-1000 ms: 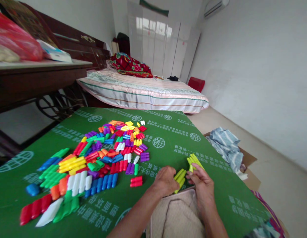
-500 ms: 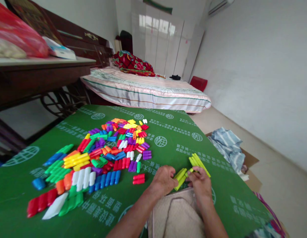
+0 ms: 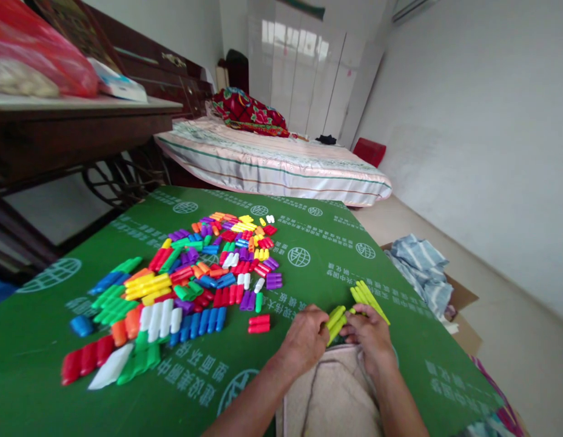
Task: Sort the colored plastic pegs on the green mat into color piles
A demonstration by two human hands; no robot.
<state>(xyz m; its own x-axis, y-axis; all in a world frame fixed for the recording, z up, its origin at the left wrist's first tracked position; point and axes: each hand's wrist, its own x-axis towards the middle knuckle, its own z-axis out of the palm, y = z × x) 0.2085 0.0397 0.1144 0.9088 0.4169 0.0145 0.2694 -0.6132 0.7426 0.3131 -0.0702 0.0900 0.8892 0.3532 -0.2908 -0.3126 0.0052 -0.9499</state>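
Both hands low on the near side, close together: left hand, right hand, a narrow gap between them. Bed beyond, its striped cover facing the far edge of the green board. Board slopes away in view; printed logos and lettering across it. Its right edge runs down past a cardboard box heaped with striped cloth. Room to move: a wide strip of printed surface ahead of the hands, up to the far edge, and another from the right hand out to the right edge. Beige cloth at the near side, below and between the forearms.

Big cluster of coloured pieces on the left half, in many short rows, well apart from the hands. Yellow-green row lies just beyond the right hand, slanted, near its fingertips. Small red group sits by itself, left of the left hand.

Left hand: fingers curled, closed about the yellow-green bundle, which sticks out toward the right hand. Right hand: half-curled, thumb and fingertips pinching a small yellow-green piece beside the bundle; most of it hidden.
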